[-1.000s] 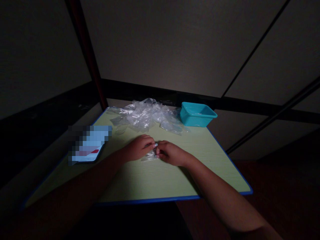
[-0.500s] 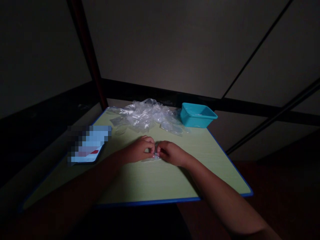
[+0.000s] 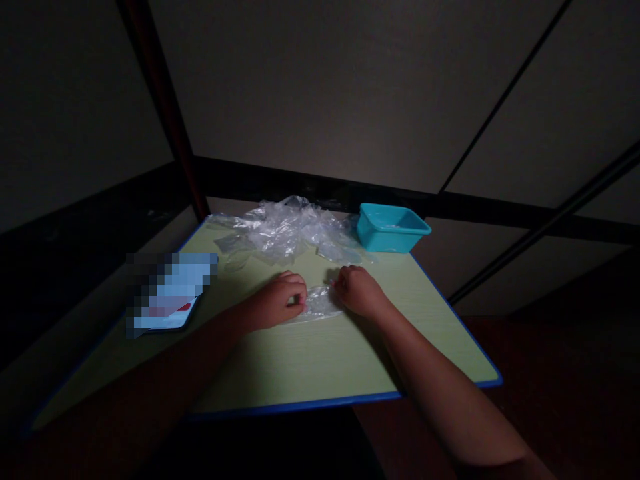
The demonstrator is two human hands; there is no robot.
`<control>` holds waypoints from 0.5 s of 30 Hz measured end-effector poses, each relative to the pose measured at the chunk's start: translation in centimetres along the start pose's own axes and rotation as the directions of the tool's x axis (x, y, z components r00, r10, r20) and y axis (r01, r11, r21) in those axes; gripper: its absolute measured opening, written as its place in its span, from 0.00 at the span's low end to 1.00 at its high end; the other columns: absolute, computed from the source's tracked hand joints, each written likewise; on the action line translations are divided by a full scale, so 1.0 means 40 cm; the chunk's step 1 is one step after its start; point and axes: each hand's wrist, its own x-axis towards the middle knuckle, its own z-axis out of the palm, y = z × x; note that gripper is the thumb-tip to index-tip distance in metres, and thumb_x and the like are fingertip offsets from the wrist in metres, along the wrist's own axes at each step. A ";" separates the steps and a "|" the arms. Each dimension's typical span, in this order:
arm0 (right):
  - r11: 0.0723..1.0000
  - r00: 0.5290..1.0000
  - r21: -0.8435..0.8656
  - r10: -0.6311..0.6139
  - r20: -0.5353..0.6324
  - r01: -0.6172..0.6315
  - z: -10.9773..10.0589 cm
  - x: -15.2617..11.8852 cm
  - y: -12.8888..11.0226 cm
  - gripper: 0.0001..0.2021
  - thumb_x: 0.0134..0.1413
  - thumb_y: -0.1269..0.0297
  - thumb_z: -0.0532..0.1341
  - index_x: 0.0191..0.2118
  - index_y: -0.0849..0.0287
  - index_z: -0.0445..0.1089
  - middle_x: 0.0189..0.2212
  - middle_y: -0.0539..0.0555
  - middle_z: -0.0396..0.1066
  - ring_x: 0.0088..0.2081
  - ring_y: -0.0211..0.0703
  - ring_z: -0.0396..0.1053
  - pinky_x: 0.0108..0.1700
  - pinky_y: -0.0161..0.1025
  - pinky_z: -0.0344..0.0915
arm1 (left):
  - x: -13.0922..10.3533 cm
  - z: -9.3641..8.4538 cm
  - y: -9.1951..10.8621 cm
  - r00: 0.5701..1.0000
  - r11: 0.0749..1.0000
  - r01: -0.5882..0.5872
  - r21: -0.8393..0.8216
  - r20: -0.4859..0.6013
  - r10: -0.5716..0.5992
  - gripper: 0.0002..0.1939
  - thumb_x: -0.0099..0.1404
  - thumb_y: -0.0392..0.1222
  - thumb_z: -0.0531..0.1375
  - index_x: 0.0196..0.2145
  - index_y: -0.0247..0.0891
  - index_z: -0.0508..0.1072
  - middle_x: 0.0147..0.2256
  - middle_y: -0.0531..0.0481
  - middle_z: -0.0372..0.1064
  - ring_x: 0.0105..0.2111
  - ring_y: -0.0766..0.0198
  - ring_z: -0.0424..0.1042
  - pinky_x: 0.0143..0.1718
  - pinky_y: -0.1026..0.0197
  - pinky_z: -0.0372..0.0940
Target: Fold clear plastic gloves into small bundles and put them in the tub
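Note:
A small clear plastic bag [image 3: 323,303] lies stretched between my two hands, just above or on the table top. My left hand [image 3: 280,299] has its thumb and fingers pinched on the bag's left side. With fingers curled together, my right hand [image 3: 359,291] grips the bag's right end. The fingertips of the right hand are partly hidden. Beyond my hands spreads a heap of crumpled clear plastic bags [image 3: 287,230].
A turquoise plastic basket [image 3: 390,238] stands at the table's far right corner. At the left edge lies a phone [image 3: 173,300] with its screen lit and partly blurred out. The pale green table [image 3: 280,373] has a blue rim, and a wall panel rises behind it.
My right hand has moved right, away from my left hand, and more of the clear bag now shows between them. The left hand has stayed nearly in place.

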 end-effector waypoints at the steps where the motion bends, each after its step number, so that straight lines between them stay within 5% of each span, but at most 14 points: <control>1: 1.000 1.000 0.013 -0.016 -0.012 0.016 -0.001 -0.002 -0.004 0.10 0.56 0.61 0.57 0.34 0.63 0.70 0.35 0.62 0.72 0.37 0.46 0.67 0.36 0.37 0.56 | 0.001 0.000 0.002 1.000 1.000 0.004 0.002 -0.006 -0.004 0.06 0.59 0.34 0.58 0.25 0.37 0.67 0.30 0.50 0.67 0.35 0.62 0.64 0.41 0.60 0.58; 7: 0.969 0.978 0.140 -0.200 -0.051 0.205 -0.006 -0.009 -0.022 0.05 0.55 0.65 0.58 0.32 0.61 0.67 0.31 0.56 0.70 0.33 0.40 0.64 0.34 0.34 0.55 | 0.001 0.001 0.005 1.000 1.000 0.012 -0.001 -0.014 -0.012 0.04 0.58 0.34 0.57 0.26 0.37 0.67 0.30 0.50 0.66 0.35 0.62 0.64 0.40 0.60 0.59; 11: 0.987 0.992 0.119 -0.101 -0.076 0.109 0.003 -0.011 -0.023 0.05 0.54 0.65 0.58 0.34 0.60 0.67 0.32 0.57 0.72 0.32 0.41 0.65 0.32 0.35 0.52 | 0.000 0.004 0.005 1.000 1.000 0.012 -0.003 -0.015 -0.012 0.04 0.57 0.34 0.57 0.25 0.37 0.67 0.30 0.50 0.66 0.34 0.62 0.64 0.39 0.60 0.59; 15: 0.996 1.000 0.094 -0.011 0.025 0.009 0.008 -0.009 -0.017 0.07 0.55 0.62 0.57 0.35 0.60 0.68 0.32 0.58 0.73 0.31 0.42 0.67 0.29 0.35 0.50 | 0.001 0.005 0.012 0.999 1.000 0.030 0.002 -0.018 -0.030 0.04 0.57 0.34 0.57 0.25 0.37 0.66 0.29 0.50 0.66 0.34 0.62 0.64 0.39 0.60 0.59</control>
